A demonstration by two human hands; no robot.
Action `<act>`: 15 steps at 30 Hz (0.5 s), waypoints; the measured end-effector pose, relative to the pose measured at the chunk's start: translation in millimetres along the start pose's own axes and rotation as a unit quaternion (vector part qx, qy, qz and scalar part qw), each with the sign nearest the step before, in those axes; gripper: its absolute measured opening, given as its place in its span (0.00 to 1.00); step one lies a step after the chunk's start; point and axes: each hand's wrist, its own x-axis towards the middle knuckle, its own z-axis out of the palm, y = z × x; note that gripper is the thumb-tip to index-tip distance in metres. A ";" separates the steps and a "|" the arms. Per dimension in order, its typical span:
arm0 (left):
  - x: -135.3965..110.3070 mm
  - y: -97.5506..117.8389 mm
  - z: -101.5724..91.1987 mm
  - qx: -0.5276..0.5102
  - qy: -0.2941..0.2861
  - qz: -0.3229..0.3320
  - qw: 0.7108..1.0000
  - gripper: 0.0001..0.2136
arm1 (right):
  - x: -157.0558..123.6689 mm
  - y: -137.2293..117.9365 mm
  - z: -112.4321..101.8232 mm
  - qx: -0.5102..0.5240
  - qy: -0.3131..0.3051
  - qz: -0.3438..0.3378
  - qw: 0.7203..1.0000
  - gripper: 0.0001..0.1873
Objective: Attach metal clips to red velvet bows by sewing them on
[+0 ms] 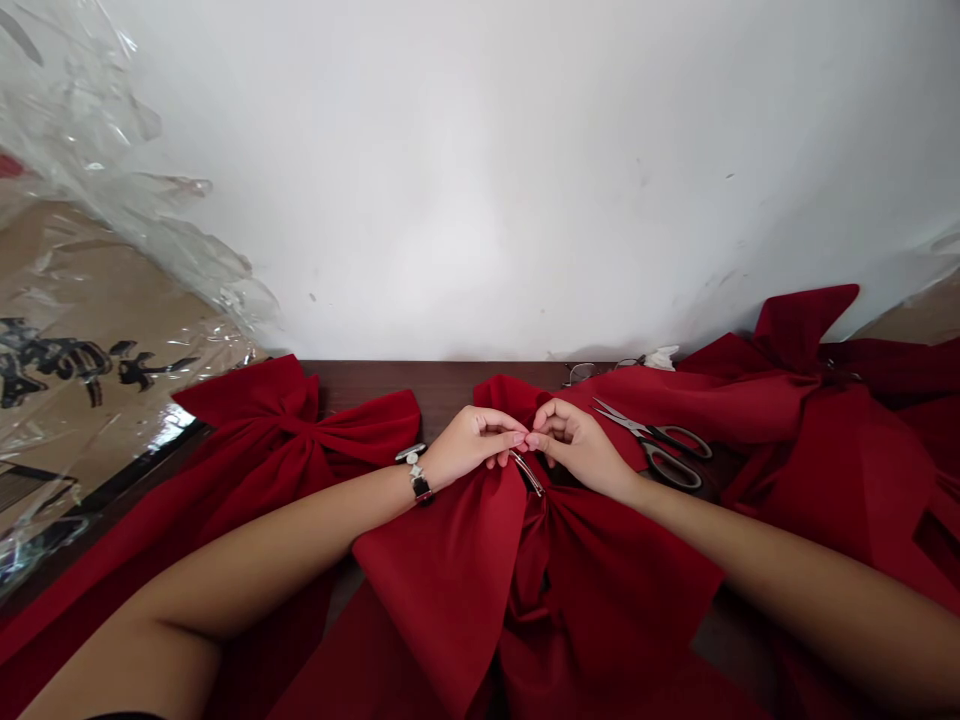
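A large red fabric bow [480, 570] lies in front of me on a dark wooden table [427, 385]. My left hand [472, 445], with a watch on its wrist, and my right hand [574, 440] meet fingertip to fingertip over the gathered middle of the bow. Both are closed in a pinch at the knot. A thin silver clip or pin [527, 473] sticks out just under the fingertips. What exactly the fingers grip is too small to make out.
Scissors [660, 445] with grey handles lie on red fabric just right of my right hand. A finished red bow [285, 420] lies at the left, more red bows [810, 390] at the right. Plastic-wrapped cardboard [82, 330] leans at the far left. A white wall rises behind.
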 end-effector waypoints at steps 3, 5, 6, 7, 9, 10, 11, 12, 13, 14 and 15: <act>-0.6 -1.4 -1.0 0.004 -0.007 0.007 1.000 0.13 | 0.3 -2.3 -0.6 0.006 -0.005 0.002 1.000 0.19; -0.8 -2.7 -1.5 0.002 -0.010 0.009 1.000 0.13 | 0.2 -5.7 -0.7 0.006 -0.004 0.006 1.000 0.19; -0.7 -3.2 -1.6 0.000 -0.011 0.009 1.000 0.13 | 0.1 -7.1 -0.7 0.004 -0.003 0.008 1.000 0.19; -0.6 -3.5 -1.6 0.000 -0.010 0.009 1.000 0.14 | 0.0 -8.0 -0.6 0.003 -0.002 0.010 1.000 0.19; -0.2 -3.4 -1.5 0.003 -0.008 0.006 1.000 0.14 | 0.3 -7.9 -0.1 0.003 0.000 0.015 1.000 0.19; 0.0 -3.1 -1.5 0.008 -0.007 0.005 1.000 0.13 | 0.7 -7.1 0.2 0.005 0.000 0.018 1.000 0.19; 0.2 -2.7 -1.4 0.012 -0.006 0.004 1.000 0.13 | 1.4 -6.2 0.4 0.007 -0.002 0.023 1.000 0.20; 0.5 -2.3 -1.4 0.013 -0.005 0.004 1.000 0.13 | 2.1 -5.9 0.3 0.008 -0.005 0.028 1.000 0.20; 0.7 -2.0 -1.4 0.011 -0.005 0.002 1.000 0.13 | 2.9 -7.0 -0.2 0.007 -0.009 0.032 0.999 0.20; 1.0 -1.9 -1.3 0.008 -0.006 0.000 1.000 0.13 | 3.4 -10.1 -1.3 0.001 -0.016 0.039 0.999 0.20; 1.2 -1.9 -1.2 0.004 -0.005 -0.001 1.000 0.13 | 3.5 -15.8 -3.3 -0.013 -0.026 0.049 0.998 0.19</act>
